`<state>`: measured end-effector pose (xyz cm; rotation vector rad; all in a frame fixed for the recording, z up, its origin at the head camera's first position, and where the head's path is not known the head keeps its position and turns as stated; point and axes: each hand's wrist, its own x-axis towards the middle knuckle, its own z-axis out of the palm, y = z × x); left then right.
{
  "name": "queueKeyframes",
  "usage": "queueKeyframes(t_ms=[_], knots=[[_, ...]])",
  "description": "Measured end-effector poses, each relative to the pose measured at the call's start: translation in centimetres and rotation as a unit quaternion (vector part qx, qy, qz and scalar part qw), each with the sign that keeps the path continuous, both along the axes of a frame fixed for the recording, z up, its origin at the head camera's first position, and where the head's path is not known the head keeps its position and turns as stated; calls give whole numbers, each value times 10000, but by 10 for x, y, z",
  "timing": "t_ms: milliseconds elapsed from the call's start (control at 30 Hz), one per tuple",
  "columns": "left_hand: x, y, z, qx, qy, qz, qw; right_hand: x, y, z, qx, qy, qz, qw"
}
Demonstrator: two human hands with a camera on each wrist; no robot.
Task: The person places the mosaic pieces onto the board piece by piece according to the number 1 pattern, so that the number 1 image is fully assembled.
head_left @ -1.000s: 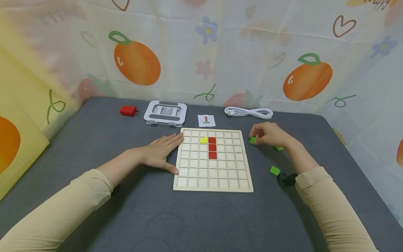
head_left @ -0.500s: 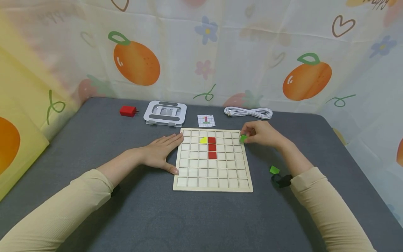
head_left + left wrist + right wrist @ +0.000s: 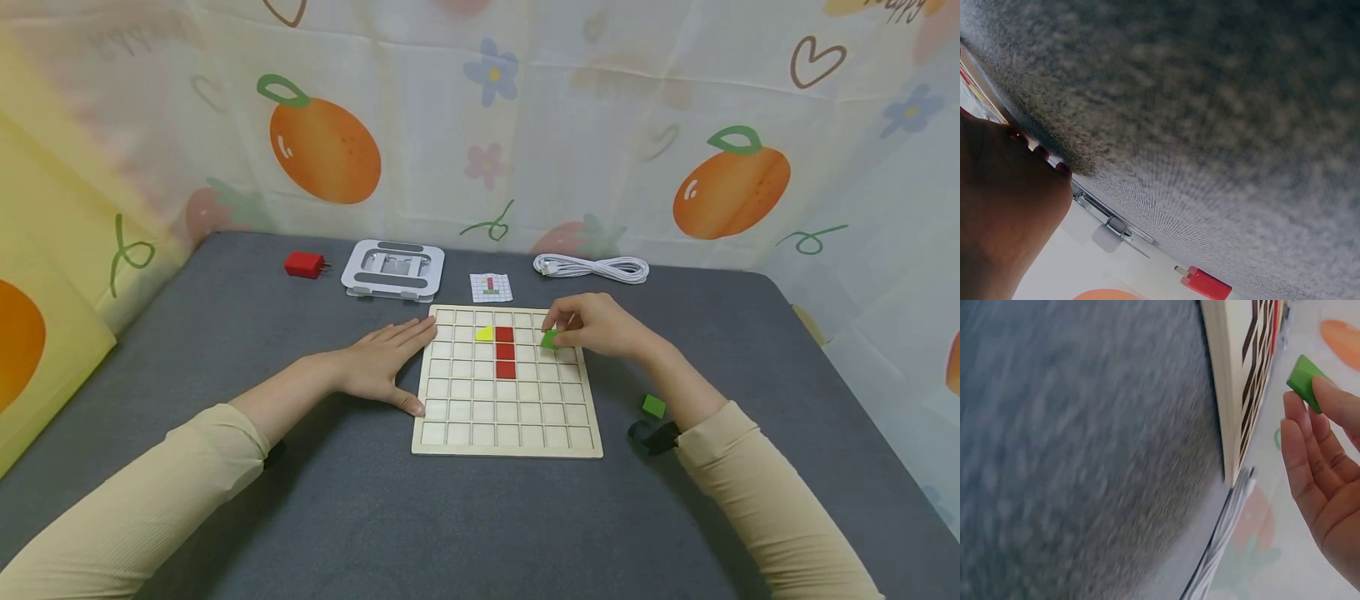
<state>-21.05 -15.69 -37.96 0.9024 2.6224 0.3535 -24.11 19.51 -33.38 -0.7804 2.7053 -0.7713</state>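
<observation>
My right hand [image 3: 600, 323] pinches a green square block [image 3: 549, 339] between thumb and fingertips, over the upper right cells of a pale wooden grid board [image 3: 461, 412]. In the right wrist view that green block [image 3: 1302, 380] is tilted in the fingertips, above the board's surface. With straight fingers, my left hand [image 3: 381, 363] rests along the board's left edge, thumb at the lower side. Three red squares [image 3: 506, 352] form a column in the grid. A yellow triangular piece [image 3: 485, 334] lies left of the top one.
Another green block [image 3: 654, 407] lies on the grey table [image 3: 480, 525], near the right wrist strap [image 3: 651, 437]. Behind the board are a small printed grid card [image 3: 491, 287], a white folding stand [image 3: 393, 271], a red plug adapter [image 3: 305, 265] and a coiled white cable [image 3: 592, 267].
My right hand has carried the green block leftward from the table to over the board. A green block by the right forearm is now hidden behind it. My left hand stays put.
</observation>
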Motion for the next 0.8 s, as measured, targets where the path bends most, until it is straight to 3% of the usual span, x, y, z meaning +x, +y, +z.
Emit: queueKeyframes(t_ms=[800], knots=[[1,0,0,21,2,12,10000,15,-40,0,-470,-227,542,9972]])
